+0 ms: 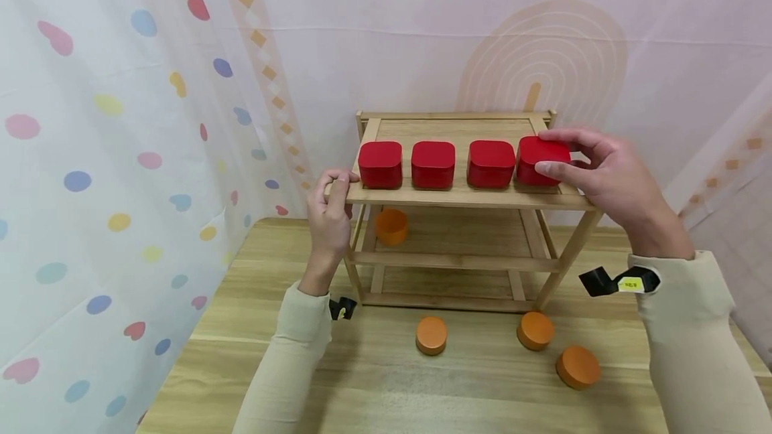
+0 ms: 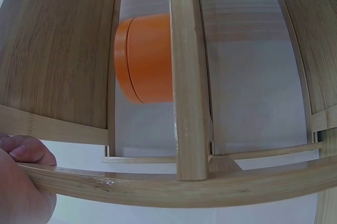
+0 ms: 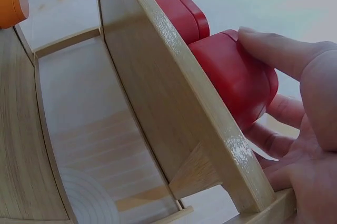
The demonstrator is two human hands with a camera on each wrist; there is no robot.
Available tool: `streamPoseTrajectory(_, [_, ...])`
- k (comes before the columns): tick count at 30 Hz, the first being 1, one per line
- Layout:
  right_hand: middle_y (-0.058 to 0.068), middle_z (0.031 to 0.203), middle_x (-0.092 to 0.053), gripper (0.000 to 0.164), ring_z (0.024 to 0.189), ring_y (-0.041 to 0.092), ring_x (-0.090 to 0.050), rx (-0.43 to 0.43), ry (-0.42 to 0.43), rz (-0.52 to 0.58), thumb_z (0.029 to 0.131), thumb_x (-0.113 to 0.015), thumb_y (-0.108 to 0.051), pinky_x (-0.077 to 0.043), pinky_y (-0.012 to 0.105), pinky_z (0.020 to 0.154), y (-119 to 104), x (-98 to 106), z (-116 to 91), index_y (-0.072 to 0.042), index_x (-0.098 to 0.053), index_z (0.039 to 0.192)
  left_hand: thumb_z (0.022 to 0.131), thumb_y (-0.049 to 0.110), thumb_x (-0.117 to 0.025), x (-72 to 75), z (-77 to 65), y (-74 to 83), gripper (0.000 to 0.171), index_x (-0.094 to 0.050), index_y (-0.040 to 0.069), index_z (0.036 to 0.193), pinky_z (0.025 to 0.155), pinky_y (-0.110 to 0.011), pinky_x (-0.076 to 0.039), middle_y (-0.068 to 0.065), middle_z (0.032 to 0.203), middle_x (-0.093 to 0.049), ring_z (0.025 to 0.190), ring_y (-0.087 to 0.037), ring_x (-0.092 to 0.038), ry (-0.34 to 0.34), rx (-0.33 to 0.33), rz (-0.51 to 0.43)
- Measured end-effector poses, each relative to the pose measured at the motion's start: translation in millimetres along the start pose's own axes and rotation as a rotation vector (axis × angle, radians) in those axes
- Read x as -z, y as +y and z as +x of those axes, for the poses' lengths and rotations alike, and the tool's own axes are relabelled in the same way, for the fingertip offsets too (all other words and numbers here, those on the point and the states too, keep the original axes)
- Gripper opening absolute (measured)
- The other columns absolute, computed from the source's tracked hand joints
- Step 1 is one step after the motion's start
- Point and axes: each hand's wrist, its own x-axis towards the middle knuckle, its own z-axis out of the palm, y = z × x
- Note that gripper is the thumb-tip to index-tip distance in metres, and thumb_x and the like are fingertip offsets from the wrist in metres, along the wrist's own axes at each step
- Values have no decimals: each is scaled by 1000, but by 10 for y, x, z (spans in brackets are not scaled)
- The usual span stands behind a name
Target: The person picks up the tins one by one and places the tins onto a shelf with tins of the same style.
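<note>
Along the front of a wooden rack's top board (image 1: 452, 128), several red rounded-square tins stand in a row. My right hand (image 1: 627, 183) holds the rightmost red tin (image 1: 532, 147) between thumb and fingers, and the tin stands at the board's right end. In the right wrist view, the thumb lies at the lid edge of that red tin (image 3: 231, 76). My left hand (image 1: 330, 220) grips the top board's front left corner, close to the leftmost red tin (image 1: 380, 166). Under the top board, a round orange tin (image 1: 392, 228) stands on the left of the middle shelf.
On the wooden table (image 1: 229, 367), in front of the rack, are 3 round orange tins: one near the middle (image 1: 431, 335), one by the rack's right leg (image 1: 535, 331), one further right (image 1: 577, 367). A patterned curtain (image 1: 151, 119) hangs behind and to the left.
</note>
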Motion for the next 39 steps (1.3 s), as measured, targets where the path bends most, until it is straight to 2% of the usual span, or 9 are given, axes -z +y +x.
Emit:
streamPoseTrajectory(6, [-6,124,-59,45,96,9,-63,-86,-28,-82,91,-72,-27,-46,16,72,-12,14,10,-20,-61,134,103,23,-44,-7,5,11,33,-61,-4,95,44,-21,-31,1,62,-46,47,-15,-35,1,-1,-8])
streamPoseTrajectory(16, [-4,129,-57,48,102,4,-62,-115,-39,-108,91,-71,-32,-46,13,80,-4,23,9,-21,-59,136,102,21,-44,-15,8,24,32,-62,-5,94,44,-21,-31,-23,65,-44,47,-13,-34,8,-2,-18])
streamPoseTrajectory(19, [-4,128,-57,47,102,5,-62,-119,-40,-105,92,-70,-31,-46,13,81,-1,24,5,-20,-59,136,102,22,-44,-14,8,25,32,-62,-4,94,44,-21,-31,-21,64,-44,47,-13,-35,10,-3,-13])
streamPoseTrajectory(33, [-9,124,-59,46,102,4,-63,-105,-74,-110,94,-67,-29,-44,15,81,2,28,3,-20,-56,138,102,21,-44,13,2,36,32,-62,-4,94,44,-20,-31,2,63,-49,47,-13,-35,13,-5,-2])
streamPoseTrajectory(39, [-9,121,-61,43,100,6,-64,-74,-83,-91,95,-66,-25,-46,17,79,0,20,8,-17,-57,137,102,21,-44,15,0,41,32,-62,-4,94,44,-20,-31,-2,66,-50,47,-13,-34,15,1,-8])
